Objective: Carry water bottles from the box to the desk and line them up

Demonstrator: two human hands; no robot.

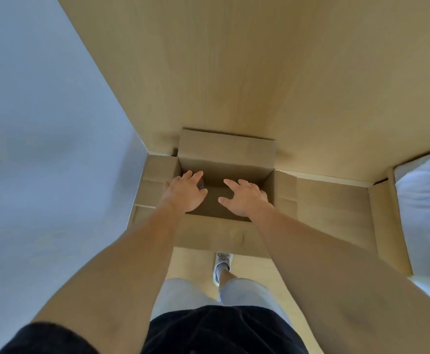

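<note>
An open cardboard box (pixel 224 149) stands on the wooden floor with its flaps spread out. Both my arms reach down into it. My left hand (pixel 184 191) hovers with fingers spread over the box's left side, covering most of a water bottle (pixel 201 183), of which only a sliver with some red shows. My right hand (pixel 244 198) is spread above the dark bottom of the box on the right, holding nothing. The desk is out of view.
A pale wall (pixel 43 123) runs along the left. Light wood panelling (pixel 260 60) rises behind the box. A bed with white bedding (pixel 425 200) in a wooden frame sits at the right. My foot (pixel 223 264) stands just before the box's near flap.
</note>
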